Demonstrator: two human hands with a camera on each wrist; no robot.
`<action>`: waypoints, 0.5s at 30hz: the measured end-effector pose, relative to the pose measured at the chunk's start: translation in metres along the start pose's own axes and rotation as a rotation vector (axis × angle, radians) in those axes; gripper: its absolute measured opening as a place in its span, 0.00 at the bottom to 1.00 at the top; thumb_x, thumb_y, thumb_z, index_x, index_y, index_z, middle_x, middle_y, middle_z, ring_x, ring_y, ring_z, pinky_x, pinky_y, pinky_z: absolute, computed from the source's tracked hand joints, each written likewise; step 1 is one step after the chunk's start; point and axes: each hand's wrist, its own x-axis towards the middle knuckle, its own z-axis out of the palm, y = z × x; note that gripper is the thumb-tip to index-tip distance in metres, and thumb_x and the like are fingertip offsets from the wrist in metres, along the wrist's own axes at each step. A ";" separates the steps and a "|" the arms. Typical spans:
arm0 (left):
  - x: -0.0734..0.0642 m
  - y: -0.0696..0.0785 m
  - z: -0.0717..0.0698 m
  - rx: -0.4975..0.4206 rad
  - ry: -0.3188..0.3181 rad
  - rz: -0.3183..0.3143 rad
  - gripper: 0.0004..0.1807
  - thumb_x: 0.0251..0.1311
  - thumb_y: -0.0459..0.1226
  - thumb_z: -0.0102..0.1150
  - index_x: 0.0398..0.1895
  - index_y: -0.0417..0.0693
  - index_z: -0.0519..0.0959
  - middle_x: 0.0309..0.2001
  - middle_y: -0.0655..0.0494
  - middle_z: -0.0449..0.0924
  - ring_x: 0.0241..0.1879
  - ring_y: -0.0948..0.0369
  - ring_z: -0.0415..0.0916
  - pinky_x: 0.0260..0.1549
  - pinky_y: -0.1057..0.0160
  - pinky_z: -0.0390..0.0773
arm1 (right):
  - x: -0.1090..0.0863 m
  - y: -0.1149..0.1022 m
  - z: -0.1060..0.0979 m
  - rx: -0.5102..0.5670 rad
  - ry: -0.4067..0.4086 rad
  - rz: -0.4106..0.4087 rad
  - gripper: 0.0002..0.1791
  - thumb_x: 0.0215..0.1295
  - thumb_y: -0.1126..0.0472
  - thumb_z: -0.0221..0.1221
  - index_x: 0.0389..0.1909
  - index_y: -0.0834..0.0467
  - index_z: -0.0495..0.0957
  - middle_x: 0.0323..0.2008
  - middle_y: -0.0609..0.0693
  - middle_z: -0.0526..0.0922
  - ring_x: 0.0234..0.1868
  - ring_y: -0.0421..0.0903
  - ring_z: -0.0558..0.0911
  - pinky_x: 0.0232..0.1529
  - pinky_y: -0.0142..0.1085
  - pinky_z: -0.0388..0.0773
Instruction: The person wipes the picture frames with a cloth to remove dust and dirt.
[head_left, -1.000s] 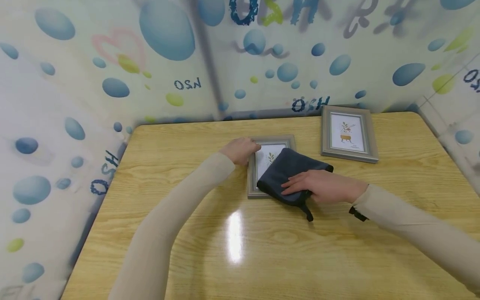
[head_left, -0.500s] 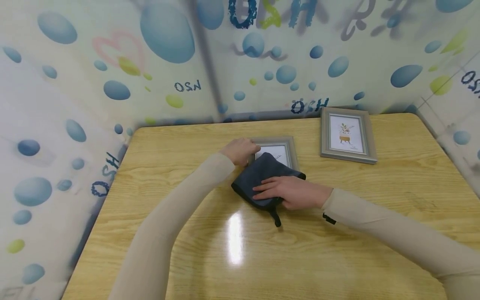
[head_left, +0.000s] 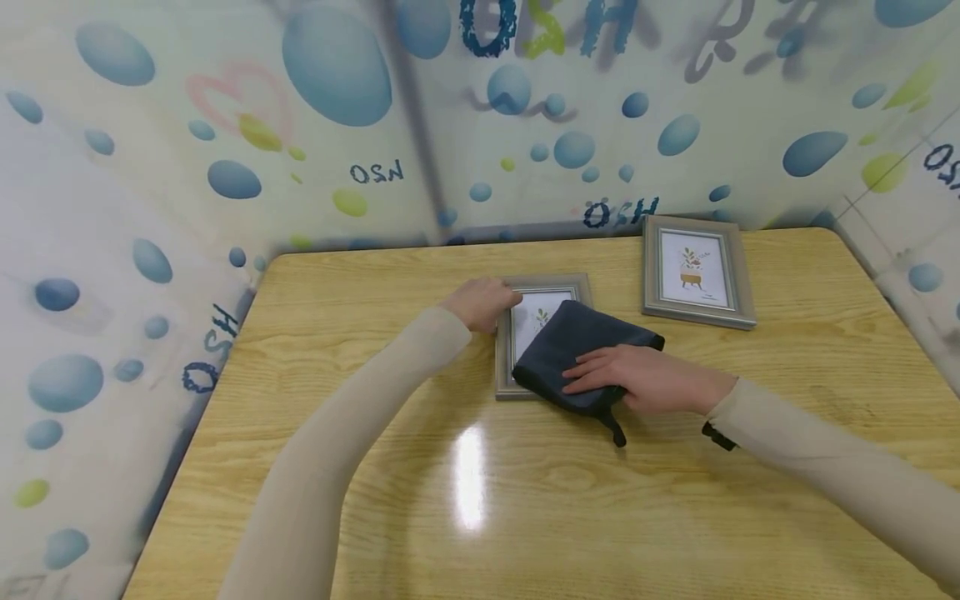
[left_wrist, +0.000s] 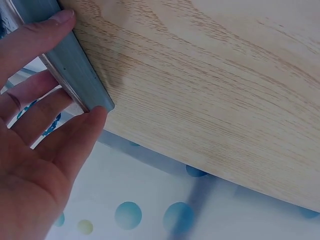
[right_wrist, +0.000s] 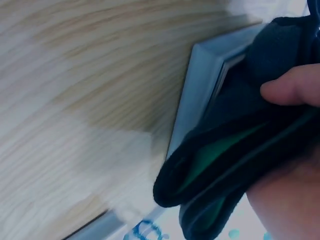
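On the table lies a grey picture frame [head_left: 532, 329] with a plant print. My left hand [head_left: 478, 303] holds it at the upper left; in the left wrist view the thumb and fingertips grip the frame's edge [left_wrist: 75, 65]. A folded dark blue cloth [head_left: 551, 350] with a black border and a small loop covers its right and lower part. Extended fingers of my right hand [head_left: 637, 377] press on top of this cloth. Seen from the right wrist, the cloth's folded layers [right_wrist: 220, 117] overlap one frame corner, with green showing inside the folds.
A second grey picture frame [head_left: 697, 310] with a similar plant print lies at the back right, close to the wall. The wooden table [head_left: 360, 292] meets a wall [head_left: 315, 200] patterned with blue and green drops. Light glares off the tabletop in front of the left frame.
My right hand slid the cloth leftward across the frame's lower part, then back to the right. The left hand has stayed on the frame, and the second frame has not moved.
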 end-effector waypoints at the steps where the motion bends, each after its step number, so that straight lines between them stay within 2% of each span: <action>1: 0.000 0.000 0.000 -0.002 0.005 0.002 0.17 0.52 0.25 0.65 0.47 0.42 0.79 0.43 0.47 0.81 0.45 0.51 0.78 0.44 0.53 0.78 | -0.003 0.000 -0.001 -0.007 -0.002 0.007 0.43 0.42 0.88 0.46 0.61 0.55 0.76 0.63 0.54 0.73 0.65 0.60 0.67 0.59 0.56 0.67; 7: 0.001 -0.002 0.000 -0.006 -0.015 -0.007 0.18 0.53 0.24 0.64 0.48 0.42 0.79 0.44 0.48 0.81 0.44 0.52 0.78 0.44 0.54 0.78 | -0.004 -0.002 0.002 -0.094 -0.005 -0.012 0.42 0.43 0.87 0.51 0.61 0.54 0.76 0.63 0.53 0.73 0.65 0.59 0.68 0.58 0.54 0.69; 11: 0.002 -0.001 0.000 0.001 -0.053 -0.022 0.21 0.55 0.26 0.65 0.53 0.43 0.78 0.47 0.50 0.81 0.45 0.54 0.78 0.45 0.57 0.78 | 0.010 -0.010 0.009 -0.159 0.008 -0.077 0.40 0.46 0.85 0.54 0.62 0.54 0.75 0.64 0.52 0.72 0.65 0.57 0.68 0.59 0.52 0.69; 15: 0.003 0.001 -0.001 0.018 -0.079 -0.022 0.23 0.55 0.29 0.67 0.56 0.45 0.77 0.49 0.51 0.81 0.47 0.55 0.78 0.46 0.58 0.78 | 0.029 -0.022 0.016 -0.290 0.013 -0.161 0.35 0.52 0.78 0.63 0.63 0.54 0.74 0.65 0.52 0.70 0.66 0.57 0.67 0.59 0.50 0.69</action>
